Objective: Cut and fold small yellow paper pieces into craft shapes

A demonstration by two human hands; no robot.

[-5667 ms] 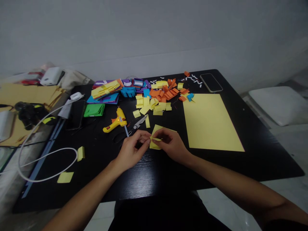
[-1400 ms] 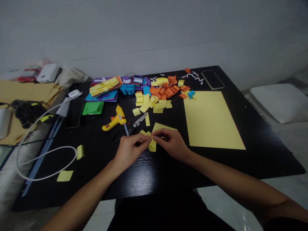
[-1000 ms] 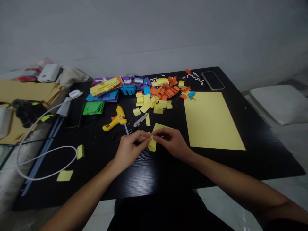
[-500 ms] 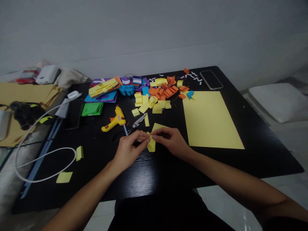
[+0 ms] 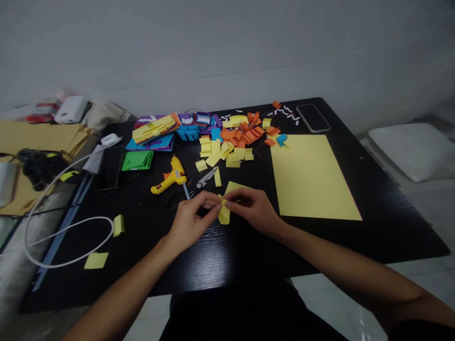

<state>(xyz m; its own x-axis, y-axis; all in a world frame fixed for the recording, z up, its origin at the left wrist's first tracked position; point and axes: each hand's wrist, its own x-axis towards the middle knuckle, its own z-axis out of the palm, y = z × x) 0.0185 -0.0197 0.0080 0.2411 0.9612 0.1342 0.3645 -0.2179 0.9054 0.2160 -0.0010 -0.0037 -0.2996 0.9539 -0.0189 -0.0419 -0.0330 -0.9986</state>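
Observation:
Between my two hands is a small folded piece of yellow paper (image 5: 224, 216), held just above the black table (image 5: 270, 258). My left hand (image 5: 195, 214) pinches its left side between thumb and fingers. On the other side, my right hand (image 5: 251, 208) grips it with thumb and forefinger; the fingertips of both hands nearly meet. Another yellow sheet (image 5: 234, 186) lies partly hidden behind my right hand. Scissors (image 5: 207, 177) with grey blades rest beyond my left hand, near a yellow glue gun (image 5: 172, 176) with a glue stick in its back.
Yellow paper pieces (image 5: 215, 148) and orange ones (image 5: 245, 136) are heaped at the back. A large yellow sheet (image 5: 314, 177) lies on the right, below a phone (image 5: 313, 118). Green paper (image 5: 138, 160), a second phone (image 5: 110, 166) and a looped white cable (image 5: 67, 227) occupy the left.
The whole view has shifted very slightly. Both hands keep their hold on the yellow paper, almost unmoved.

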